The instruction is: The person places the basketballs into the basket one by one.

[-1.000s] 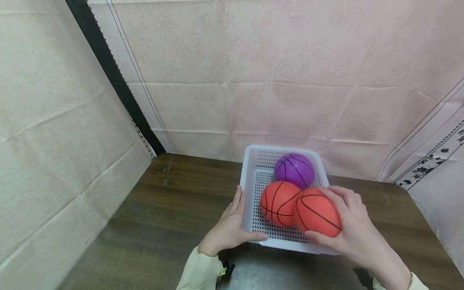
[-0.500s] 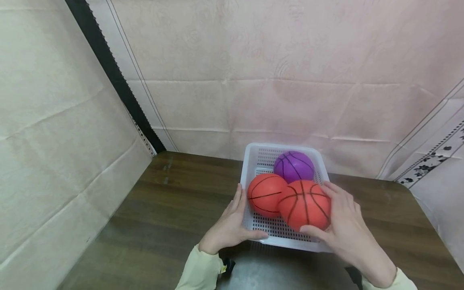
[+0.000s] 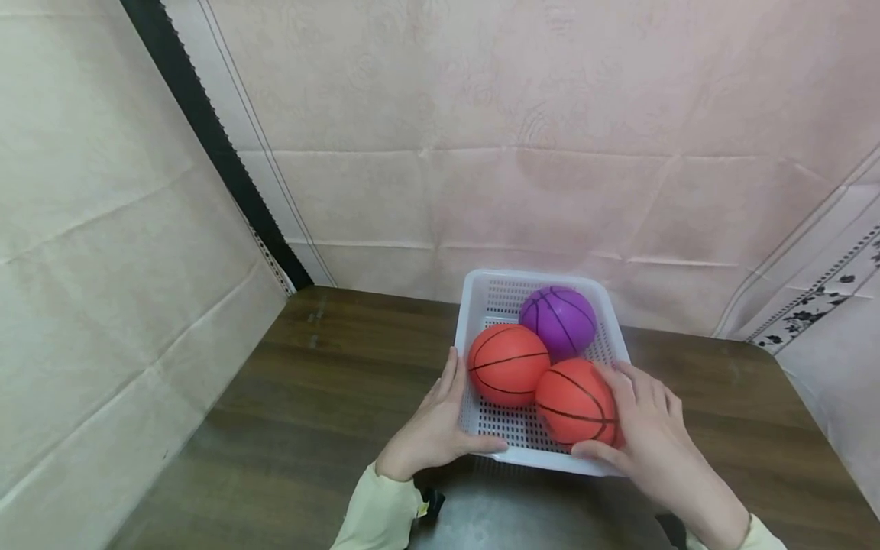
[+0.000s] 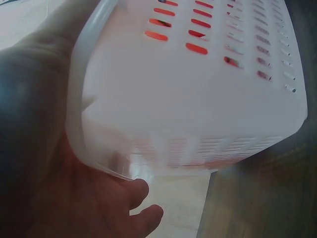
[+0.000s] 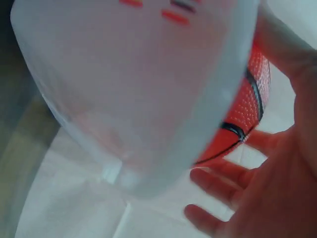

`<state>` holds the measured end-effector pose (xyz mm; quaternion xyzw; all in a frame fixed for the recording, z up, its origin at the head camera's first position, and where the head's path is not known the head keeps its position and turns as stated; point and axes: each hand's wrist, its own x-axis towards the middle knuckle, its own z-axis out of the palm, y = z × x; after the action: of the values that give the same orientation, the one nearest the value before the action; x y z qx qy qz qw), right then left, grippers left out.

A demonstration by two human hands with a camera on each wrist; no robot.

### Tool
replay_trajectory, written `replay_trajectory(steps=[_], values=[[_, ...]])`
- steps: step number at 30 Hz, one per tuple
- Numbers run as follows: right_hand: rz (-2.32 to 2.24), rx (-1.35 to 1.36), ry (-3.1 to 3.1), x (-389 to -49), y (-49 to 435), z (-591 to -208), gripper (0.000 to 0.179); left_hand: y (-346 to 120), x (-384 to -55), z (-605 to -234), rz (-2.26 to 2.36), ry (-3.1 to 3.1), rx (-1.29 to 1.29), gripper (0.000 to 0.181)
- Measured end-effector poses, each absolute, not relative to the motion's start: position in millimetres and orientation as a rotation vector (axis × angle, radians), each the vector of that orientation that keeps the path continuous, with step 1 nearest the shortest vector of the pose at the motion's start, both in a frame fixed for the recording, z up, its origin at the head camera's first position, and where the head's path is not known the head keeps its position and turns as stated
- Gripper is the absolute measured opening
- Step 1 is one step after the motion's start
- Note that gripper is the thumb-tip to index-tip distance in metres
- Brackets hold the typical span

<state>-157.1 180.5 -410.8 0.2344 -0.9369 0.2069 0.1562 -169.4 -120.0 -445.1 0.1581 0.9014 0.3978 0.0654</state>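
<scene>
A white perforated plastic basket [image 3: 536, 458] holds three small toy basketballs: a purple ball [image 3: 558, 321] at the back and two orange ones. One orange ball [image 3: 507, 365] lies at the left. The other orange ball [image 3: 574, 403] sits front right, with my right hand [image 3: 653, 435] gripping it, fingers along its right side and thumb at its front. In the right wrist view, part of that orange ball [image 5: 250, 99] shows past the basket wall. My left hand [image 3: 433, 435] rests at the basket's front-left corner, fingers straight along the left side and thumb on the front rim.
The basket stands on a dark wooden table [image 3: 330, 397], close to its back edge. Pale patterned cloth [image 3: 550, 137] hangs behind it, and another cloth wall [image 3: 124, 305] borders the table on the left.
My right hand has moved left with the front-right orange ball, which has turned and sunk lower in the basket. The other orange ball has shifted left and back. The left hand stays put.
</scene>
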Motion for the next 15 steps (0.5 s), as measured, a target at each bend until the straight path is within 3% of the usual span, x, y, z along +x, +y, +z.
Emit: replay_trajectory(steps=[7, 15], values=[[0.614, 0.705, -2.639, -155, 178, -412, 0.061, -118, -169, -445, 1.208, 2.715, 0.482, 0.132], [0.624, 0.598, -2.641, -157, 176, -428, 0.059, -121, -169, -444, 1.198, 2.710, 0.469, 0.131]])
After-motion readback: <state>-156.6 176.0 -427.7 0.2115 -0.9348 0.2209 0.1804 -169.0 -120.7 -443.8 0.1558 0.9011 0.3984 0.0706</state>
